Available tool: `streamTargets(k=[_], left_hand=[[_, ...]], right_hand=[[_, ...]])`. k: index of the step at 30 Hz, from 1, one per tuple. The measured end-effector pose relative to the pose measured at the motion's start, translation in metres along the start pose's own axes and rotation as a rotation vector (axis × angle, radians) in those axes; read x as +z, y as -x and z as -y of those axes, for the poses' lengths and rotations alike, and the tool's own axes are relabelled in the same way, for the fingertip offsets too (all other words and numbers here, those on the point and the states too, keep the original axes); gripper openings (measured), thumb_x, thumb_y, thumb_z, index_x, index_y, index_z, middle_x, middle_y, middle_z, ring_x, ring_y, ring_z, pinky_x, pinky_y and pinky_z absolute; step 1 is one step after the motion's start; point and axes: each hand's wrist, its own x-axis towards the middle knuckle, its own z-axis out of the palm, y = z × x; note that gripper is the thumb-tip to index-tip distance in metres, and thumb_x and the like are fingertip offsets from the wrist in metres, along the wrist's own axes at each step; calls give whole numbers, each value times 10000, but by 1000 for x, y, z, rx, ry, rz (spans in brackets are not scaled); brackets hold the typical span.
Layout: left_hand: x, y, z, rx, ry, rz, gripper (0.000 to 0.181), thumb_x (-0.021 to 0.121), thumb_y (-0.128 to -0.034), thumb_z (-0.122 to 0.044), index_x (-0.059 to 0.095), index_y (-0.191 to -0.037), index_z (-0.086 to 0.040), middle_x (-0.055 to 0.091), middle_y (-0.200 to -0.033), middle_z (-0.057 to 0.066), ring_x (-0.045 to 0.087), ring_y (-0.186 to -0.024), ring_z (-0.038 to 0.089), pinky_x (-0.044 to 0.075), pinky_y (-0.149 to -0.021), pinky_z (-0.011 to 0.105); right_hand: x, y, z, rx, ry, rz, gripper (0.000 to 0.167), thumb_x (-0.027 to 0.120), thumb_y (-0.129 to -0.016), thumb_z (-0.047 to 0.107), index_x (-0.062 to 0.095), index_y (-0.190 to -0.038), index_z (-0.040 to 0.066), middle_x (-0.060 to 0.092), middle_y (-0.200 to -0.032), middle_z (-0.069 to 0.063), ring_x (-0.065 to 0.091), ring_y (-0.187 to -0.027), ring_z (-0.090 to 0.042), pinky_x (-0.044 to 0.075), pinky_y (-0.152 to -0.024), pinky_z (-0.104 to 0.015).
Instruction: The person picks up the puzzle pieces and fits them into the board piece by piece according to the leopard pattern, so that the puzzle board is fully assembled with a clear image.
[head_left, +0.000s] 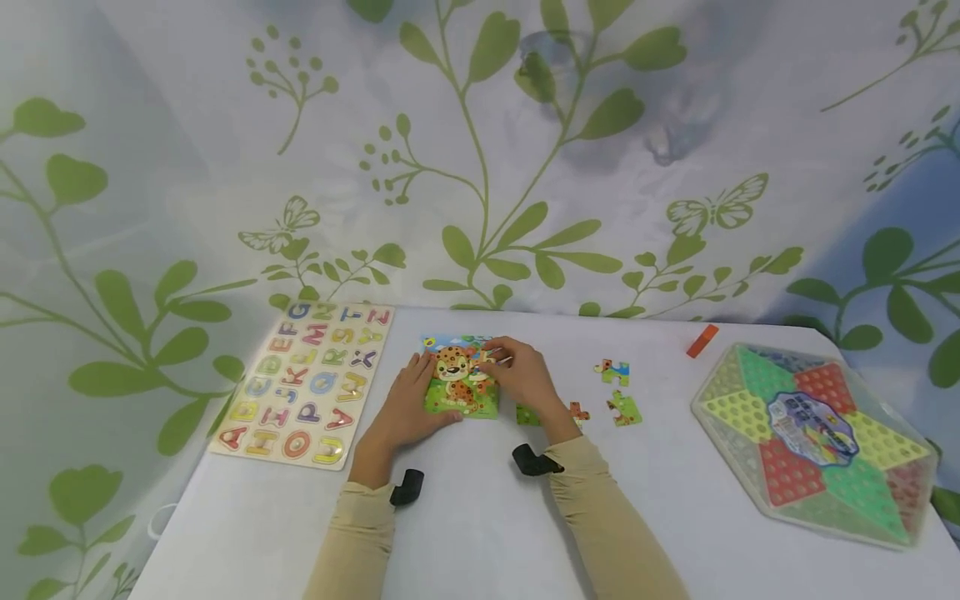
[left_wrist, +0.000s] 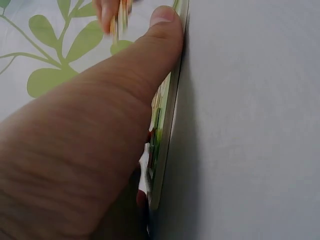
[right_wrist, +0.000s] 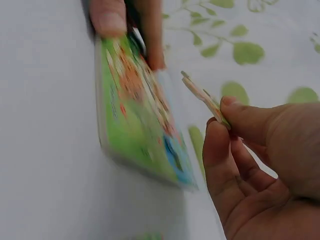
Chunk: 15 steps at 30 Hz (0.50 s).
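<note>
A jigsaw puzzle board (head_left: 480, 407) with a spotted leopard cub picture lies on the table. My left hand (head_left: 405, 407) rests against its left side, with the thumb (left_wrist: 165, 37) straight along the near edge and touching it. Over the board's right part, my right hand (head_left: 525, 377) pinches a small puzzle piece (right_wrist: 202, 97) between thumb and fingertips. That piece is held tilted, apart from the board in the right wrist view. Loose puzzle pieces lie right of the board, among them one with blue (head_left: 617, 372) and a green one (head_left: 624, 409); my right forearm partly covers others.
An alphabet board (head_left: 315, 400) with coloured letters lies at the left of the white table (head_left: 465, 517). On the right is a hexagonal Chinese checkers board (head_left: 810, 442). A red strip (head_left: 702, 341) lies near the back edge, before a leaf-patterned curtain (head_left: 480, 167).
</note>
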Motion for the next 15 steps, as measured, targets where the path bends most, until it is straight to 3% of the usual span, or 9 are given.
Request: streamTargets(k=[8,15], left_hand=[[2,0,-2,11,-3,3,1120,752,-858,-577,159,-1629,-23,108,-1729,119,60,-1609,334,127,-1296,567],[1,1,0,44,-6,-36,1081,779,-847,-546,209,-1635,-75,169,-1716,145,103,-1598,373,158,-1275,614]], right_hand=[[40,-26,10,42,146,20,312,752,-941,270,713,-1223,141,740,-1129,-92,695,-1046,-260,588,-872,-427],[53,-32,20,72,238,-12,328,769,-926,266,725,-1196,85,717,-976,-61,658,-879,-202,558,-763,-342]])
